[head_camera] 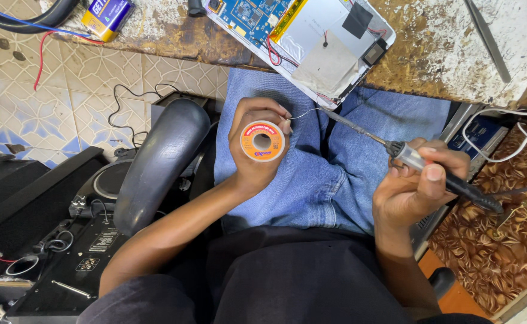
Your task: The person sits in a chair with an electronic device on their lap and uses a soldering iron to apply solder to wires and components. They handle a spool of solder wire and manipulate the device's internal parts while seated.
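Note:
My left hand (252,147) grips a small spool of solder wire (263,141) with an orange label, held over my lap. A thin strand of solder (302,112) runs from the spool to the right. My right hand (416,189) holds a soldering iron (413,159) by its dark handle. The iron's metal tip (329,115) points up and left and meets the end of the solder strand. Both hands hover above my blue jeans (329,174), just below the edge of the workbench.
An opened tablet (311,42) with a blue circuit board and silver battery lies on the worn workbench (431,54). A battery (107,17) and tweezers (485,39) lie there too. A chair armrest (155,162) and black electronics (65,240) are at left; white cables (503,138) at right.

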